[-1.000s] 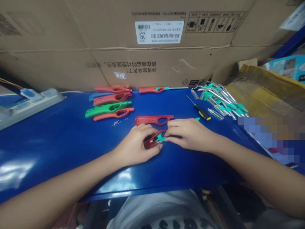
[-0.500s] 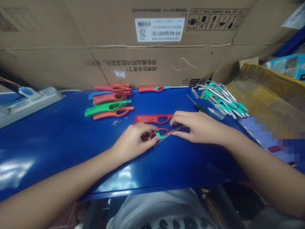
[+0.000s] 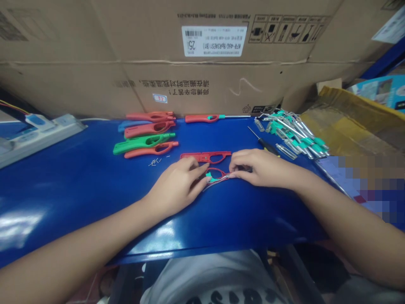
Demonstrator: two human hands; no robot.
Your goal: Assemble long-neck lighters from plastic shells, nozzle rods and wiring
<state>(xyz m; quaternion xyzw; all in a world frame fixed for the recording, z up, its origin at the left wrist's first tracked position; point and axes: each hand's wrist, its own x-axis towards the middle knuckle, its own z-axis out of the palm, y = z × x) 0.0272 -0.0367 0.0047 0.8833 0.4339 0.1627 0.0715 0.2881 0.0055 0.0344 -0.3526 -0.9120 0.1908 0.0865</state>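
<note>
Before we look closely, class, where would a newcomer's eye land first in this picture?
Probably on the left hand and right hand, close together at a red casing with a green part, near mid-table. Next come the bright red and green handles lying farther left, vivid against the blue table. Behind the table rises a big sheet of brown cardboard, its printing upside down.

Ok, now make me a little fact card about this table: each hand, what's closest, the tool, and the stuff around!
Left hand: holding a red shell with a green piece
Right hand: fingertips at the shell's right end; exact grip too small to tell
Closest thing: another red half, just behind
Tool: screwdriver, partly hidden by the right hand
Left side: coloured handles, tiny metal bits, power strip
Right side: metal rods with green parts
Back: cardboard
</note>
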